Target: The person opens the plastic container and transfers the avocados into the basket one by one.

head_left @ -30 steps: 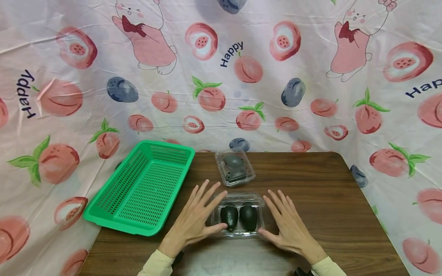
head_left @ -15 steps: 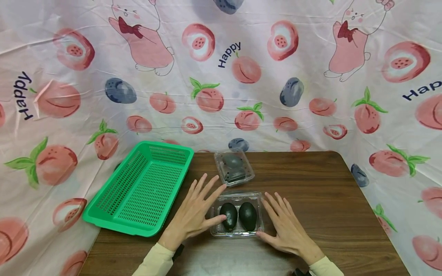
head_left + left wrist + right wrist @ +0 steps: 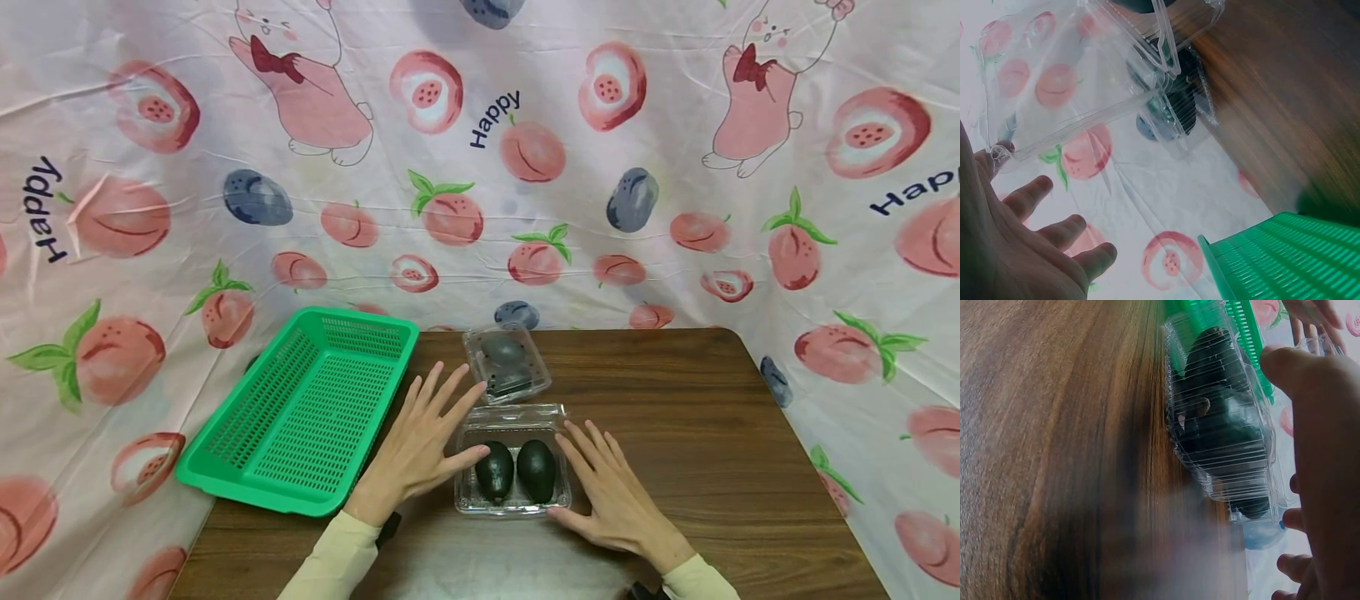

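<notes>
Hands (image 3: 416, 457) (image 3: 617, 500): apart, fingers spread | avocado box (image 3: 513, 509): clear lid (image 3: 1066, 81) raised higher than earlier

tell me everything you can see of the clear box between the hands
The clear box looks like thin, shiny plastic with ribbed walls. Its lid is raised open, and two dark, rounded fruits lie side by side inside. It sits on the brown wood-look table between the left hand and the right hand. The left hand seems to touch the lid; right-hand contact is unclear.
</notes>
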Demonstrator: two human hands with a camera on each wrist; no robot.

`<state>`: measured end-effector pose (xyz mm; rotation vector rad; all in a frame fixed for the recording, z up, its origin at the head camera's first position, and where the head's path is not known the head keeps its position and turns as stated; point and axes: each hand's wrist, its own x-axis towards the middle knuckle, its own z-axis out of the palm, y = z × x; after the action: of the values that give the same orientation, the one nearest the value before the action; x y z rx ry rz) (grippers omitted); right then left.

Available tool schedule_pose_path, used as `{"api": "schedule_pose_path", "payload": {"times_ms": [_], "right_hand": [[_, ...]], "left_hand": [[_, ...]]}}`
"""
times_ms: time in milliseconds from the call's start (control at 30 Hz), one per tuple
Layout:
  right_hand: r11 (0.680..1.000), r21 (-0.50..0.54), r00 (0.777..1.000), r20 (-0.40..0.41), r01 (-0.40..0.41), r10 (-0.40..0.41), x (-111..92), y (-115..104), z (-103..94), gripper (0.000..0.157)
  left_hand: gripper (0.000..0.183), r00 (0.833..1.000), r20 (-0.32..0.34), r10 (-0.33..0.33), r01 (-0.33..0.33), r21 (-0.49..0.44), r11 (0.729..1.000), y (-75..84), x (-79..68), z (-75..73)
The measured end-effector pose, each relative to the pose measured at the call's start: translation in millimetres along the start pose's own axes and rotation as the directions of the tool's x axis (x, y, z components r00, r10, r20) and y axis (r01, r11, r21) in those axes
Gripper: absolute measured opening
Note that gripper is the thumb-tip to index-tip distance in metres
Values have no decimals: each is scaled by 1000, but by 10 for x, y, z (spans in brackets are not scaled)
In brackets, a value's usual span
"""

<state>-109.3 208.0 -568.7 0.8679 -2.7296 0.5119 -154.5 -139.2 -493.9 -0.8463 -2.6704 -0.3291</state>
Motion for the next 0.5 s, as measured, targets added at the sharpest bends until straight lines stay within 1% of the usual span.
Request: {"api": "schedule_pose_path", "payload": {"times_ms": [133,267,500], "right_hand": [[1000,-1,1000,-14,24,-24,14,0,13,105],[999,-4,999,-10,35,-35,23,-3,25,102],[998,-21,998,-22,51,-51,27,-3,42,98]], "left_hand": [[93,1000,-2,-10,10,-4,1000,-16,54,-17],[92,1000,0,-23,23,-7,1000,-51,114,-19],[91,998,39,-54,55,-14,998,-128,215,10]]}}
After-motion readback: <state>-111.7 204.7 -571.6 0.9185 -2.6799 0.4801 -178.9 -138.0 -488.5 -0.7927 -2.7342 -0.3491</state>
